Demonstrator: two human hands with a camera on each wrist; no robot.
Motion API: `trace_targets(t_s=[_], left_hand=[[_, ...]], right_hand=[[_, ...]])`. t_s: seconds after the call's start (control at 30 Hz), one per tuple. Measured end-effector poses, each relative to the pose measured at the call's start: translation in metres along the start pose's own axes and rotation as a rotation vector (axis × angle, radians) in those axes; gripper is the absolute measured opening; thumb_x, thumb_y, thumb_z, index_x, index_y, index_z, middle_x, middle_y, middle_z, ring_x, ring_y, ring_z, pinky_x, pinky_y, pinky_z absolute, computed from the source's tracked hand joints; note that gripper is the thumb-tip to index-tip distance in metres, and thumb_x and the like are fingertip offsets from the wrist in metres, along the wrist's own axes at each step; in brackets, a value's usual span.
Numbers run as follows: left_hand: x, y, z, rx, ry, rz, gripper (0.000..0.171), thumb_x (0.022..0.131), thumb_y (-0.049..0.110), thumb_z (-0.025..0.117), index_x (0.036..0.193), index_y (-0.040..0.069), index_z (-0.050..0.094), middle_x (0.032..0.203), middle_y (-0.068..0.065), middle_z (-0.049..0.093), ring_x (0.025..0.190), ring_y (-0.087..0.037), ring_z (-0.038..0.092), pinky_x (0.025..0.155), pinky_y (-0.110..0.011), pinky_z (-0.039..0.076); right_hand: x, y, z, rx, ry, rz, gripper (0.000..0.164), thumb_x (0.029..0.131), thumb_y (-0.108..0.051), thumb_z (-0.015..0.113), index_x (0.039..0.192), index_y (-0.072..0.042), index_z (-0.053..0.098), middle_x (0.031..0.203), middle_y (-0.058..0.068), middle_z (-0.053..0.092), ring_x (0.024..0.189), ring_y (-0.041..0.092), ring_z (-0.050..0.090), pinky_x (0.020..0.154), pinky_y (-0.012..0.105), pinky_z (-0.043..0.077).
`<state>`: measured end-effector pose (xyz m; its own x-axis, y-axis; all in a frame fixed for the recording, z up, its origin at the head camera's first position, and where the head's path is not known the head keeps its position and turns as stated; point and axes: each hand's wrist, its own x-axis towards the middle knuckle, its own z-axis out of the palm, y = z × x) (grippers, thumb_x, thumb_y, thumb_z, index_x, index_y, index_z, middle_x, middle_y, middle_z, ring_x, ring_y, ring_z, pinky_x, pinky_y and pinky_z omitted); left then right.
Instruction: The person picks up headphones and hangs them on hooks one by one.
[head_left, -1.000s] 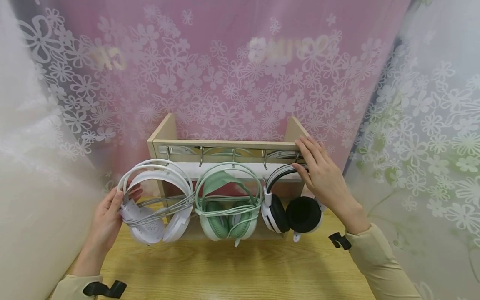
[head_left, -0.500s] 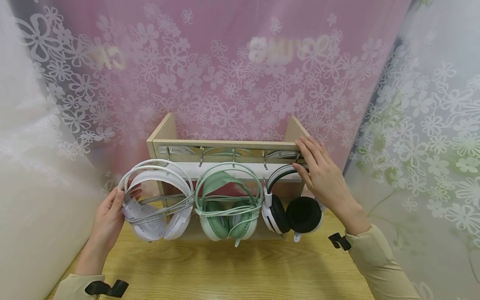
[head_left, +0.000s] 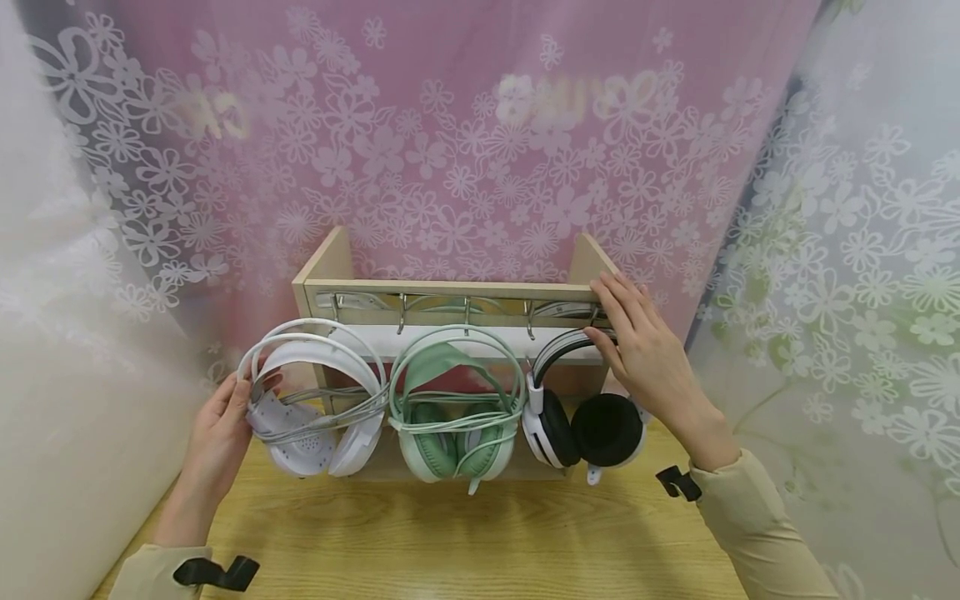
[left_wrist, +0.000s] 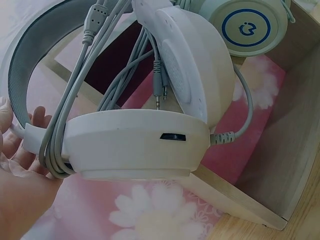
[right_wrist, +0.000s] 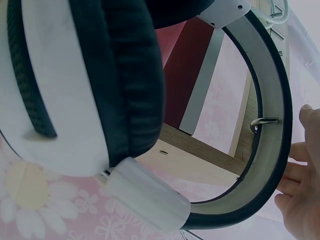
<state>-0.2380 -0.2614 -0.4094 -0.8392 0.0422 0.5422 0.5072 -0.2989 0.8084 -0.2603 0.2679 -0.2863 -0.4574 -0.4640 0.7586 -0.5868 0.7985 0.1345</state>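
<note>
My left hand (head_left: 213,437) pinches the left side of white headphones (head_left: 300,446), just above one earcup, with thumb and fingertips. Their grey cable is wound across the earcups, and in the left wrist view its plugs (left_wrist: 158,90) dangle between them. The white headband overlaps the leftmost hook of a wooden rack (head_left: 450,288). My right hand (head_left: 648,362) rests with fairly straight fingers on the rack's top right corner. Below it, black-and-white headphones (head_left: 555,429) hang by the headband on a metal hook (right_wrist: 264,121). Green headphones (head_left: 427,454) with a wrapped cable hang in the middle.
Several metal hooks (head_left: 402,315) line the rack's front board. The rack stands on a wood-grain table (head_left: 465,542). A pink flowered sheet (head_left: 465,125) hangs behind, with pale sheets (head_left: 862,250) on both sides.
My left hand has shifted slightly right, moving the white headphones' near earcup a little inward and up. My right hand, the rack and the other headphones have stayed put.
</note>
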Motion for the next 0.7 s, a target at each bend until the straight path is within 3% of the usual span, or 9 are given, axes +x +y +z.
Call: trace_targets(t_s=[0.17,0.6,0.7], left_hand=[[-0.0001,0.0007,-0.0011,-0.010,0.005,-0.021,0.046,0.111,0.014,0.032,0.154,-0.005,0.035,0.130,0.002,0.065,0.122,-0.007,0.060,0.102,-0.018,0.046],[-0.0062,0.0047,-0.0046,0.023,0.097,-0.072,0.033,0.109,0.010,0.041,0.136,0.015,0.060,0.128,0.007,0.061,0.119,-0.001,0.057,0.098,-0.012,0.046],[-0.0065,0.0058,-0.0064,0.034,0.095,-0.065,0.034,0.109,0.006,0.042,0.138,0.011,0.059,0.128,0.006,0.063,0.119,-0.001,0.059,0.099,-0.012,0.046]], right_hand=[[-0.0001,0.0003,0.0006,-0.003,0.002,-0.001,0.067,0.095,-0.020,0.068,0.152,0.002,0.041,0.154,0.022,0.043,0.145,0.040,0.036,0.123,0.052,0.021],[0.0007,-0.0005,0.0004,-0.002,-0.001,0.004,0.068,0.095,-0.019,0.069,0.152,0.002,0.041,0.154,0.023,0.043,0.145,0.041,0.037,0.122,0.054,0.023],[0.0003,-0.0002,0.0005,-0.001,0.000,0.004,0.067,0.095,-0.019,0.069,0.152,0.002,0.041,0.154,0.023,0.043,0.145,0.041,0.037,0.122,0.054,0.023]])
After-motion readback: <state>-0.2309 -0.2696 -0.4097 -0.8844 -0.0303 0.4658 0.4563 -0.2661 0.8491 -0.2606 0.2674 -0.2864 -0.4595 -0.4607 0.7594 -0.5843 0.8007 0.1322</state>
